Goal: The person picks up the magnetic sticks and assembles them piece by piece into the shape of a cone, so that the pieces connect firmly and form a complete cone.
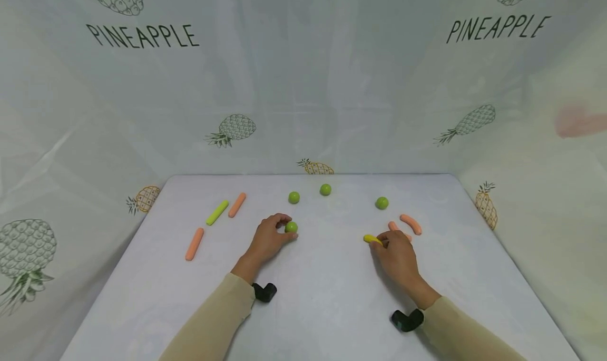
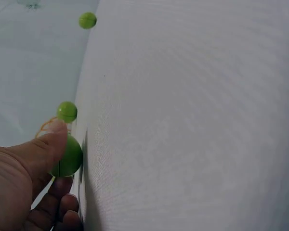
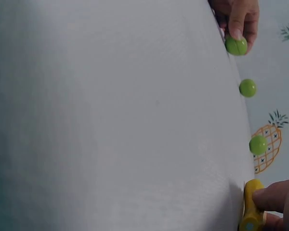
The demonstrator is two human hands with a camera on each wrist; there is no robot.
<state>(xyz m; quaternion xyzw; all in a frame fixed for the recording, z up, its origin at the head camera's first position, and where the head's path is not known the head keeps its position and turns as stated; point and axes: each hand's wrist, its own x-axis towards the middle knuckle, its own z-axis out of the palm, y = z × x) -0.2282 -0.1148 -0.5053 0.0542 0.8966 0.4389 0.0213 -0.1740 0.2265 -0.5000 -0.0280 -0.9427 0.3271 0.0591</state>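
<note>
The person's two hands are well apart over the white table (image 1: 327,303). The left hand (image 1: 267,240) has a green ball (image 1: 291,227) pinched between thumb and fingers, a little left of midway between the table's side edges. Over toward the right edge, the right hand (image 1: 397,255) pinches a yellow piece (image 1: 371,238) that pokes out leftward from the fingertips; whether either thing is clear of the surface, I can't tell. Three loose balls (image 1: 325,189) sit along the far edge, one just beyond the held ball and another beyond the yellow piece. Toward the far right corner lies a curved orange piece (image 1: 410,224), and beside it a second orange piece (image 1: 392,225) is partly hidden behind the right hand. Toward the far left corner, a green stick (image 1: 217,212) lies between two orange sticks (image 1: 194,244), the nearer one close to the left edge. A pineapple-print curtain (image 1: 313,76) hangs behind.
</note>
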